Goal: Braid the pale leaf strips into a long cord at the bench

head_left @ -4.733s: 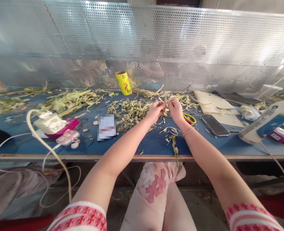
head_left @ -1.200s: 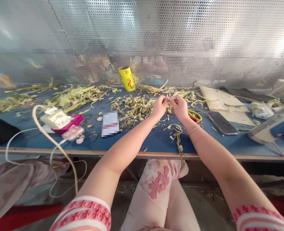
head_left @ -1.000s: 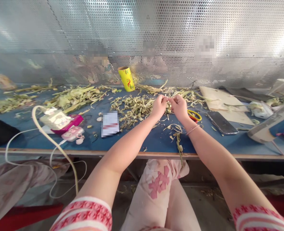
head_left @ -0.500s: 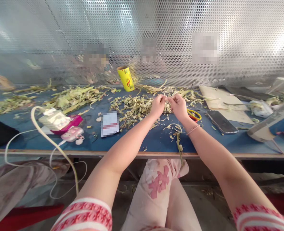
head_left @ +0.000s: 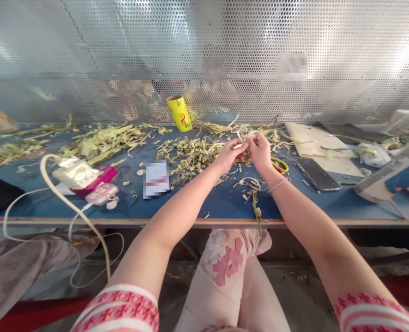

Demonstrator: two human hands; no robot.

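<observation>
My left hand (head_left: 232,153) and my right hand (head_left: 259,150) meet over the middle of the blue table. Their fingers are closed around a pale green dried plant strip (head_left: 248,160), part of which shows between them; fingers hide the rest. Below and left of the hands spreads a heap of curled, knotted plant pieces (head_left: 195,154). Just beside my right wrist lies a yellow ring-shaped object (head_left: 281,165), partly hidden by the wrist. A longer knotted stalk (head_left: 257,207) hangs over the table's front edge.
Longer leaf strips (head_left: 104,140) lie at left. A yellow cardboard tube (head_left: 179,113) leans near the perforated metal wall (head_left: 204,37). White cables run from a charger block (head_left: 75,173) over the front edge. A phone (head_left: 318,174) and cardboard sheets (head_left: 311,143) lie at right.
My left hand has turned and its fingers have loosened from a tight pinch. The plant strip now shows below and between the fingers. The view has shifted slightly.
</observation>
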